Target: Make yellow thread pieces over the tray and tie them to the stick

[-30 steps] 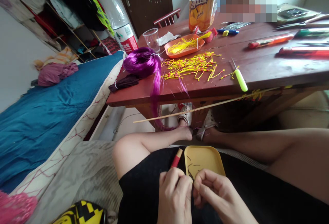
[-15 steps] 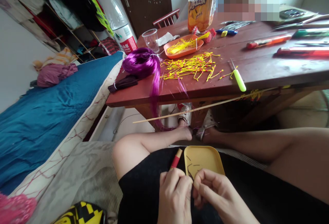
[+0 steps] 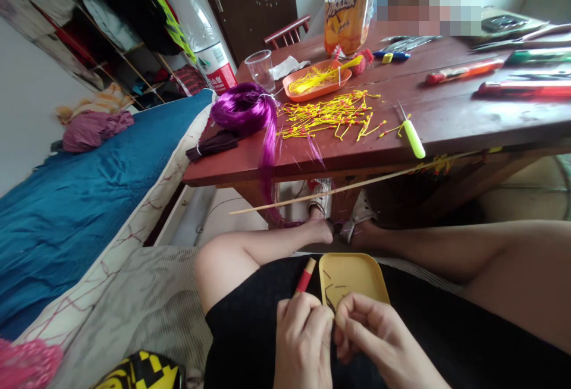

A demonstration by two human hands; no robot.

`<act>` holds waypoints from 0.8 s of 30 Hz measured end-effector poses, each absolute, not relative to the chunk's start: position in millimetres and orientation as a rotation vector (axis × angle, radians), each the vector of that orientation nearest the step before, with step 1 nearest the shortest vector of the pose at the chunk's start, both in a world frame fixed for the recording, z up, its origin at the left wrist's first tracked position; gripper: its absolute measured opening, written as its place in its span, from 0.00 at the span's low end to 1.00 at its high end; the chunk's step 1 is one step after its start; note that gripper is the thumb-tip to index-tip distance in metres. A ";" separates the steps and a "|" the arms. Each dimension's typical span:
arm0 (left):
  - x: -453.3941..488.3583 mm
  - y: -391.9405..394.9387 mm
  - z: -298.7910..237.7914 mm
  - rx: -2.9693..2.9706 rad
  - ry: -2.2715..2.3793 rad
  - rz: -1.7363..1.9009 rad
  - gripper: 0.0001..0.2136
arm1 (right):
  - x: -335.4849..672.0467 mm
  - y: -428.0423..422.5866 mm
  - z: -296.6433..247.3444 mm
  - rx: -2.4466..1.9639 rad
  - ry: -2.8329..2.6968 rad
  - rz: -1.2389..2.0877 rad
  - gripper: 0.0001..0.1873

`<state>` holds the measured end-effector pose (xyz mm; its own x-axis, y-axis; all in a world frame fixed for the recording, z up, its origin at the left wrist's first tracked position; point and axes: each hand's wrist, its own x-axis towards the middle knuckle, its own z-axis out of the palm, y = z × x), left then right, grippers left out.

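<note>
My left hand (image 3: pixel 304 332) is closed around a slim stick-like piece with a red band and a tan end (image 3: pixel 306 276), which sticks up past the knuckles. Beside it, my right hand (image 3: pixel 368 326) has thumb and forefinger pinched together, almost touching the left fingertips. Whatever lies between these fingertips is too small or too hidden to name. Just beyond both hands, a yellow tray (image 3: pixel 363 270) rests on the lap, holding several short dark strands (image 3: pixel 330 297). The hands partly cover its near edge.
On the red-brown table (image 3: pixel 223 166) lie a purple fibre hank (image 3: pixel 243 109), several yellow knotted cords (image 3: pixel 330 115), an orange tray (image 3: pixel 321 94) and a green-handled hook tool (image 3: pixel 414 139). A thin wooden stick (image 3: pixel 312 195) crosses before the table edge. Bottles stand behind; a blurred person sits across.
Both hands keep the same pose and place. The view has shifted very slightly; nothing else visibly differs.
</note>
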<state>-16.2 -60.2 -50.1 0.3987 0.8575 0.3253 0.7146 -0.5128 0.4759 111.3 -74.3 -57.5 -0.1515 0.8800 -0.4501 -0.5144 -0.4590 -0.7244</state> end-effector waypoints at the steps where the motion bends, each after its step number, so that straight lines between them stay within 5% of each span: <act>1: -16.1 -60.3 -50.4 2.403 1.383 0.794 0.17 | 110.5 -74.4 -57.1 -1.078 -0.500 1.780 0.21; 24: -20.5 -62.6 -60.1 2.123 1.402 0.759 0.12 | 111.5 -73.7 -63.3 -0.968 -0.477 1.859 0.20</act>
<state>-20.5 -62.6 -60.1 0.3204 0.9293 0.1835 0.6620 -0.3582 0.6583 111.5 -73.7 -63.3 -0.2334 0.8785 -0.4169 -0.5696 -0.4710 -0.6736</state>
